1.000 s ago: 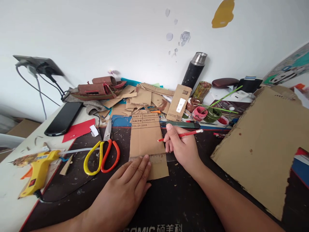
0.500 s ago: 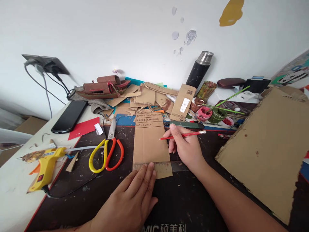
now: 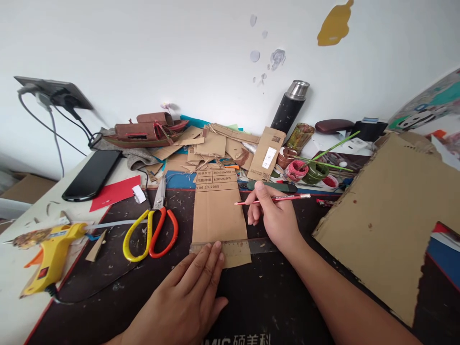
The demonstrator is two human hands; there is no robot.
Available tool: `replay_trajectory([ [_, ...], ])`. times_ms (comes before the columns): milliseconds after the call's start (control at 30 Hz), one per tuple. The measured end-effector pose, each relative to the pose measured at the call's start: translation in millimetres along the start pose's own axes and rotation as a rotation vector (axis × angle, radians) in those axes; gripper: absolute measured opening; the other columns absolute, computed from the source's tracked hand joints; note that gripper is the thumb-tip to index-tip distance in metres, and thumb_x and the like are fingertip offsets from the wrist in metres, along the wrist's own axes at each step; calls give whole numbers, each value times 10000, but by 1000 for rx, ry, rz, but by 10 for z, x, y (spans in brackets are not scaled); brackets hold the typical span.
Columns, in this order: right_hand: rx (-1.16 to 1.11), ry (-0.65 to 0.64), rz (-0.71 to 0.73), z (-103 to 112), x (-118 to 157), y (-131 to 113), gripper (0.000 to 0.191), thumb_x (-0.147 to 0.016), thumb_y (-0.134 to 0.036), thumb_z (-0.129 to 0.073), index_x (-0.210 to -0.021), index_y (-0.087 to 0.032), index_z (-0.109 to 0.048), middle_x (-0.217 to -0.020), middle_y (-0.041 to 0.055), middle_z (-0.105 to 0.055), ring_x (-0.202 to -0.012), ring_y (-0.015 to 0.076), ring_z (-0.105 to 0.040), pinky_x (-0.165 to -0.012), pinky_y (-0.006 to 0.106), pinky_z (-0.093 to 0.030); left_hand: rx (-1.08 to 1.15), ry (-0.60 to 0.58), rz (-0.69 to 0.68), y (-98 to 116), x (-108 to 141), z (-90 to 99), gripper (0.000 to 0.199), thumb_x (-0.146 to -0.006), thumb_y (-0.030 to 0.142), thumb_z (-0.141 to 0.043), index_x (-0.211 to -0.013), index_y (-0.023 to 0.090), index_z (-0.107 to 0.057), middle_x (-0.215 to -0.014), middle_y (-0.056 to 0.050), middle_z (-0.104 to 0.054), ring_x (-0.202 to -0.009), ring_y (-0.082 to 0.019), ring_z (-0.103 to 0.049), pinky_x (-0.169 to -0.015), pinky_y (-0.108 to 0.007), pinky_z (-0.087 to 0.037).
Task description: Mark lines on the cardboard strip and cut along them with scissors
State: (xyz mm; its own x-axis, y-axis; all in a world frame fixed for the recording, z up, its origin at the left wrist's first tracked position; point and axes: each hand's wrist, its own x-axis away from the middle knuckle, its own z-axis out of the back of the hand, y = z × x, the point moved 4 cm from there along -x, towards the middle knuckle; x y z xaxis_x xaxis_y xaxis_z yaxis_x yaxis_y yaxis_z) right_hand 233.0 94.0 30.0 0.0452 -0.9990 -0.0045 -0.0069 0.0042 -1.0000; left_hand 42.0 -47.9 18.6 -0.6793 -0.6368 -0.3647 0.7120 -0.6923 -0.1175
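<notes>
Over cardboard [image 3: 218, 215] | left hand [image 3: 181, 290] flat on ruler [image 3: 236, 247], hiding part | right hand [image 3: 278, 218] pinching pencil [image 3: 296, 197] | mat lettering [image 3: 252, 340] clipped

Ruler [image 3: 235, 247]: partly under the left hand [image 3: 185, 290], its markings too small to read.
Pencil [image 3: 289, 197]: partly hidden by the right hand [image 3: 276, 218].
Mat lettering [image 3: 251, 339]: cut by the bottom edge (lower strokes lost).

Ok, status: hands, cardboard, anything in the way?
Left hand flat on ruler, ruler across cardboard. Right hand gripping pencil, tip over cardboard, contact unclear. Scissors nearby, off cardboard.
</notes>
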Motion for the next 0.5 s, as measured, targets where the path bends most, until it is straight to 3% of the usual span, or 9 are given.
replay_trajectory([
  [100,3,15,1,11,-8,16,725,-885,-901,-675,-653,-215,-636,-415,-57,-449,-368,144,-576,-385,226,-446,-14,4,1,-3,3,-3,499,-1189,411,-422,-1407,89,-734,-1527,-143,-715,-1398,-277,-656,-1149,-417,-459],
  [500,1,41,-17,17,-22,32,722,-851,-893,-726,-646,-205,-651,-412,-64,-431,-349,140,-569,-367,220,-424,21,-47,15,-2,-14,10,536,-1180,458,-448,-1429,68,-719,-1555,-153,-692,-1432,-275,-617,-1186,-416,-405],
])
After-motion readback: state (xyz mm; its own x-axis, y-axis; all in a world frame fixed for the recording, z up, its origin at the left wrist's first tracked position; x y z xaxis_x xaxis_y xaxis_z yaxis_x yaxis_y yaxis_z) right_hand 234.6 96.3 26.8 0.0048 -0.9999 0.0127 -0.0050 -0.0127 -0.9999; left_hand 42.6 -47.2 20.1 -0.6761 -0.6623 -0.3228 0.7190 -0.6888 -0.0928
